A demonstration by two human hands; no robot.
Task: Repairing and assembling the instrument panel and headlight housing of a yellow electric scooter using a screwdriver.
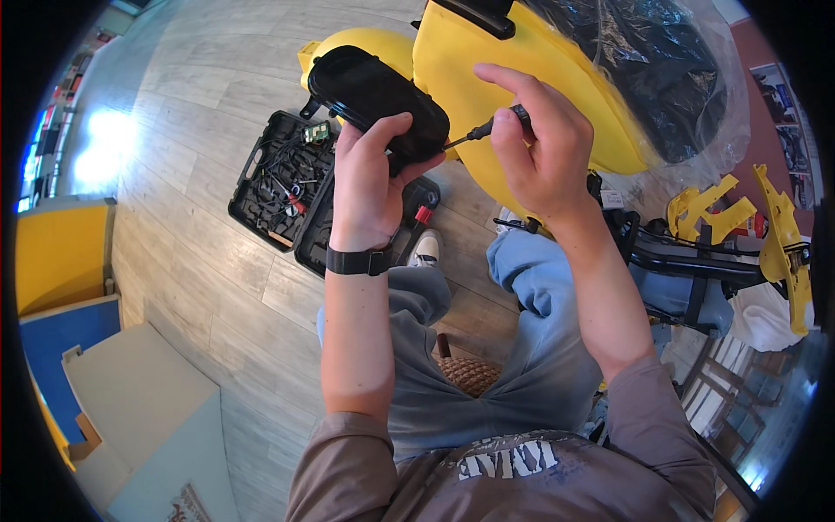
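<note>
My left hand grips a glossy black oval housing from below, with the thumb laid over its near edge. A small tab juts from the housing's left side. In my right hand is a screwdriver, its dark handle held between thumb and fingers while the index finger stretches out above. The thin shaft points left, and its tip reaches the housing's right end near my left fingertips. I cannot see what the tip meets. Behind both hands stands a large yellow body panel of a vehicle.
An open black toolbox with tools lies on the floor to the left. Clear plastic wraps a dark part at the upper right. Yellow brackets and a black tube frame stand at right. A grey cabinet is at lower left.
</note>
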